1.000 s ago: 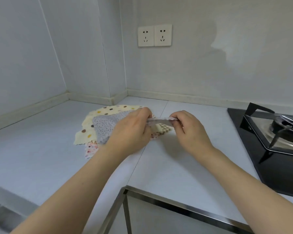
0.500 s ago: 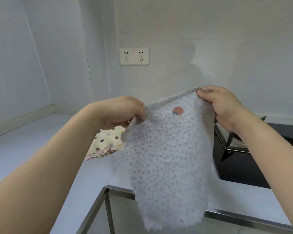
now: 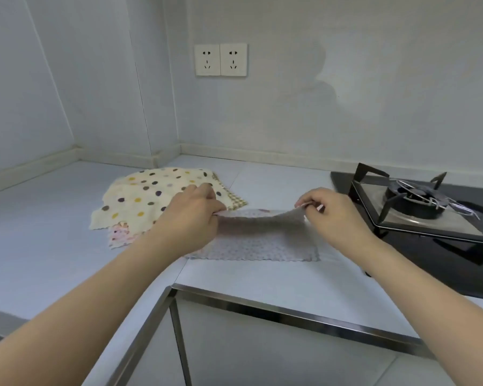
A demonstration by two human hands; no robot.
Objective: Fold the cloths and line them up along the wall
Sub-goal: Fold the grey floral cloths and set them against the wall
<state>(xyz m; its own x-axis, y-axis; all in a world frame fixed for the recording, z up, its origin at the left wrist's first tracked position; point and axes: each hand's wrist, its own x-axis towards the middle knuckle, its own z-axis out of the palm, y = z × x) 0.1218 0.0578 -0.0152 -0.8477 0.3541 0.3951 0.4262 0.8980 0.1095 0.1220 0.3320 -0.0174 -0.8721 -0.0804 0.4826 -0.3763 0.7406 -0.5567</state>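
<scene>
While your left hand (image 3: 191, 215) and right hand (image 3: 328, 211) pinch the grey cloth's (image 3: 258, 240) far corners | near edge lies toward you on the counter (image 3: 262, 277) | long axis left-right.

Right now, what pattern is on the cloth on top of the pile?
Cream with big multicoloured polka dots, clearest in the head view.
</scene>
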